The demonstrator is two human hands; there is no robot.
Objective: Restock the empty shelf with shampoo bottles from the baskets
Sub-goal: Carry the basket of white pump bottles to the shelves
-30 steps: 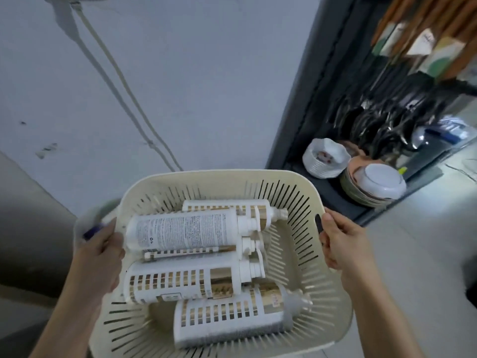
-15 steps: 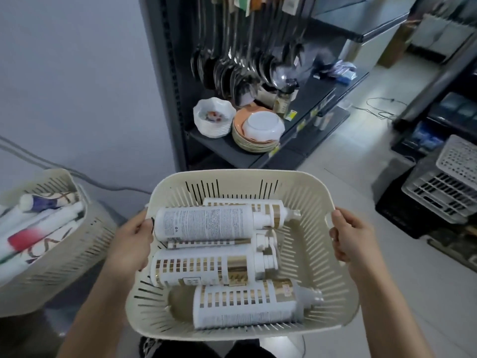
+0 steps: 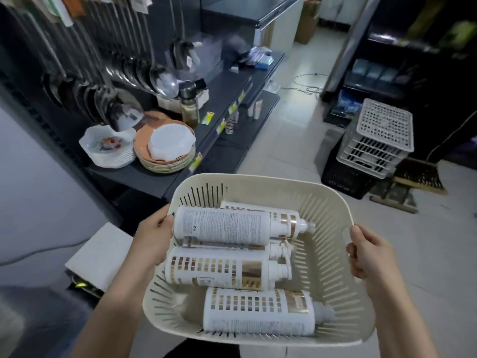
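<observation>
Both hands hold a cream slotted basket [image 3: 327,275] low and near in the view. The left hand [image 3: 152,241] grips the left rim, and its thumb lies against a bottle. The right hand [image 3: 369,254] grips the right rim at the handle slot, with the fingers curled over the edge. The hands are well apart, one on each side.

Inside the basket lie white shampoo bottles [image 3: 258,270] with a gold pattern (at least four, one is partly hidden). All are on their sides, with caps to the right. The top bottle [image 3: 224,226] shows printed text and rests on the others. The nearest bottle [image 3: 260,313] lies along the near wall.

Far left stands a dark shelf [image 3: 124,174] with orange plates [image 3: 144,143] and white bowls [image 3: 108,148], under hanging ladles [image 3: 144,73]. Far right, white crates [image 3: 379,143] sit on a black crate [image 3: 346,182], beside a broom [image 3: 420,177].
</observation>
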